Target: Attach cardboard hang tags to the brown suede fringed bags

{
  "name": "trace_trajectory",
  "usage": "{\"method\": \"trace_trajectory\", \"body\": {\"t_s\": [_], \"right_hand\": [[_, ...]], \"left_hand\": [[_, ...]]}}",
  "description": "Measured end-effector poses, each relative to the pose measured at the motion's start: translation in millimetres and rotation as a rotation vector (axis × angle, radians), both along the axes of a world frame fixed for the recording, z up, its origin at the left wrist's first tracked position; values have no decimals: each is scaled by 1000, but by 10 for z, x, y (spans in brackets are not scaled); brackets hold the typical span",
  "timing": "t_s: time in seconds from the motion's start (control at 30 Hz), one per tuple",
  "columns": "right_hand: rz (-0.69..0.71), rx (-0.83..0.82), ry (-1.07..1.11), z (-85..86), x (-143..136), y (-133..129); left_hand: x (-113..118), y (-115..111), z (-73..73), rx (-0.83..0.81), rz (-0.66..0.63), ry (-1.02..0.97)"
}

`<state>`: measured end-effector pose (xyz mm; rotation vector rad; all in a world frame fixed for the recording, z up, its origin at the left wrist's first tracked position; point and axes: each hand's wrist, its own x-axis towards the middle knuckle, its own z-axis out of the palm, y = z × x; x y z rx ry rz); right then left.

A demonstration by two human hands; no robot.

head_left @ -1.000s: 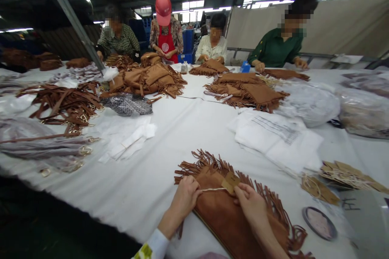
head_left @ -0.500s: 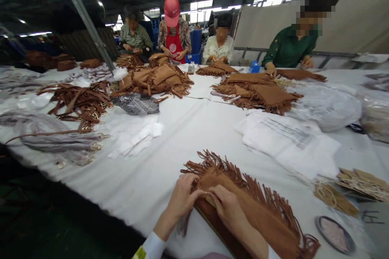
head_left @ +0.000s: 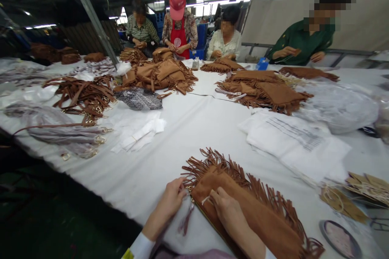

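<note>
1. Hall: a dark roof crossed by strip lights is seen overhead, with a slanted steel post [head_left: 91,12] at the left and a beige partition [head_left: 361,20] at the right.
2. Table [head_left: 194,129]: a long surface covered in white cloth fills the view.
3. Four people are seated or stood along the far edge, one in a red apron [head_left: 178,40].
4. Stock: heaps of brown fringed bags [head_left: 264,93] are laid mid-table; brown straps [head_left: 82,97] are piled at the left; white printed sheets [head_left: 298,141] are spread at the right.
5. Fringed bag [head_left: 243,202]: laid flat at the near edge.
6. Left hand [head_left: 172,200]: closed on the bag's near corner.
7. Right hand [head_left: 226,208]: pressed on the bag top; its grip cannot be told.
</note>
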<state>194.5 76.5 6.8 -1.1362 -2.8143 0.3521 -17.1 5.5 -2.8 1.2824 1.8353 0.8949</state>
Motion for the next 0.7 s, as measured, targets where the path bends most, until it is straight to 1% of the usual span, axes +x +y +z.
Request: {"method": "trace_trajectory", "body": {"t_s": [0.1, 0.23, 0.3, 0.4, 0.47, 0.57, 0.7], "right_hand": [[-15, 31, 61, -67, -3, -7], [-34, -13, 116, -86, -11, -15], [-36, -47, 132, -68, -13, -13], [-57, -75, 149, -52, -12, -7], [-79, -96, 186, -57, -5, -3], [-106, -142, 274, -68, 17, 5], [-146, -175, 349, -59, 42, 15]], "left_hand": [[33, -26, 64, 11, -32, 75], [134, 46, 138, -72, 14, -27], [147, 96, 132, -112, 41, -70], [106, 145, 95, -115, 35, -117], [73, 154, 82, -110, 21, -183], [73, 143, 101, -111, 17, -311], [142, 121, 125, -174, 77, -501]]}}
